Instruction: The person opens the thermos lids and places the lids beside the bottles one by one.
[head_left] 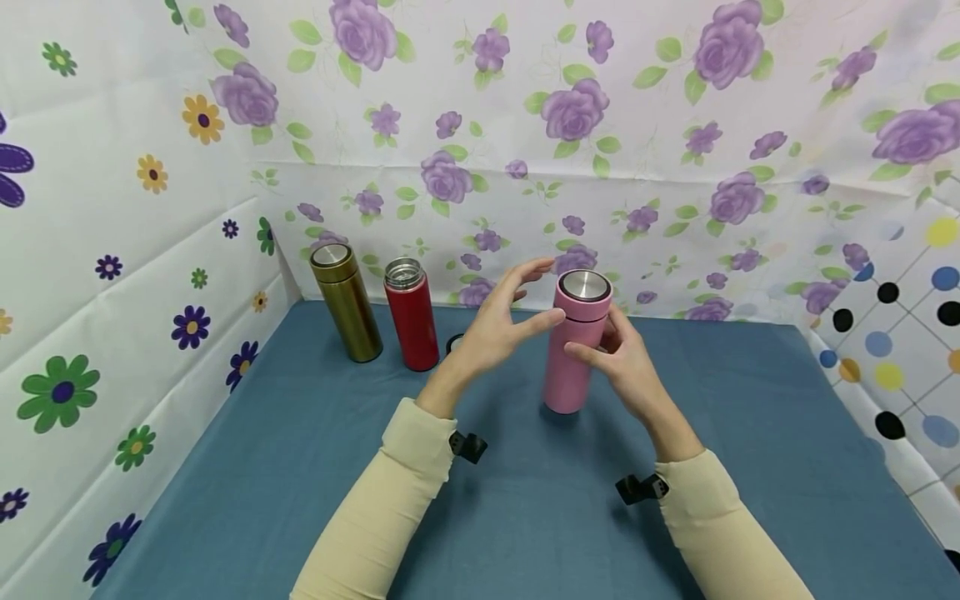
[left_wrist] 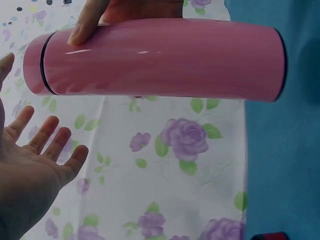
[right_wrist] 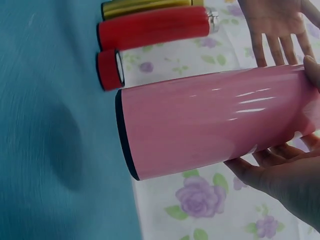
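While the pink flask (head_left: 573,354) stands upright near the middle of the tabletop (head_left: 300,467), a bit toward the back edge, your left hand (head_left: 495,321) sits just beside its cap with fingers spread and straight, gripping nothing; the left wrist view shows a bare palm clear of the flask, though the thumb tip looks close to or touching the cap (head_left: 583,296), hard to tell which. Your right hand (head_left: 626,362) is wrapped on the flask body, thumb in front, fingers curled behind.

Handling, as a guess: rigid metal body with a glossy coat, so likely slick; not fragile, but tall and narrow, so tippy if pushed high up. Weight depends on contents, which you can't see. Grip mid-body for carrying; take the cap at the seam ring to twist.

Left to right along the back edge: gold flask (head_left: 347,304) capped near the back-left corner, red flask (head_left: 411,315) just beside it with its mouth uncovered, then the red cap (right_wrist: 110,69) lying by it.

Hard to see: the red cap is mostly hidden behind your left hand in the head view. Flask bottoms and insides are not visible. The 2 black wrist mounts (head_left: 468,446) are only partly shown.
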